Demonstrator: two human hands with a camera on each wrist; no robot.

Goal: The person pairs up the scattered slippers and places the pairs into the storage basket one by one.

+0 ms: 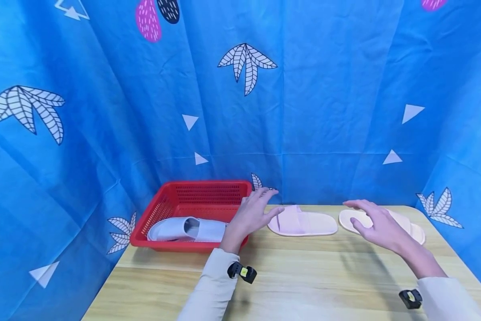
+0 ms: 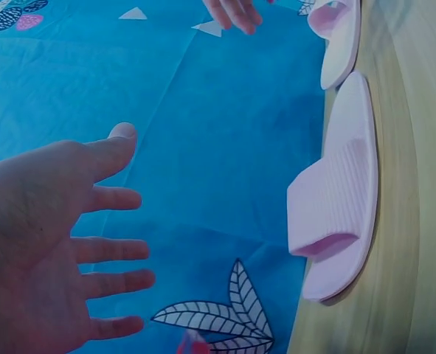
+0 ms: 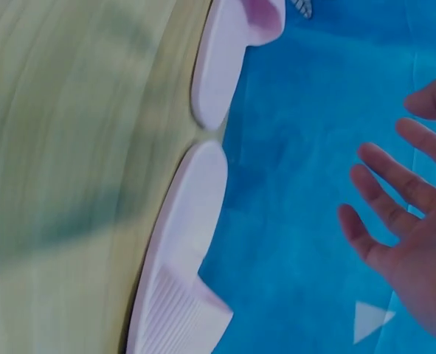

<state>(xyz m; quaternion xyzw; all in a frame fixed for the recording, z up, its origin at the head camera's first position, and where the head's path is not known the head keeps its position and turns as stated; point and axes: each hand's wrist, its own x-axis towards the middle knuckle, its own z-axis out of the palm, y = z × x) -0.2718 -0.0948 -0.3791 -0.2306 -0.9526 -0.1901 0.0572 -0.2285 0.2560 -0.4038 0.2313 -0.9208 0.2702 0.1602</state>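
My left hand [image 1: 251, 213] is in the air by the right end of the red basket [image 1: 142, 243], fingers extended and spread in the left wrist view. To its right, a pale pink slipper [image 1: 318, 224] with a ribbed strap lies sole-down on the table. My right hand [image 1: 379, 226] hovers over a second pink slipper [image 1: 349, 219] and hides part of it. Its fingers [image 3: 391, 181] are spread and loosely bent, with nothing held. White closed-toe footwear [image 1: 168, 228] lies inside the basket; my left hand and wrist cover its right end.
The wooden table [image 1: 296, 276] extends in front of the basket and slippers. A blue patterned curtain [image 1: 325, 111] hangs behind the table and along its sides. Both pink slippers lie end to end along the back edge.
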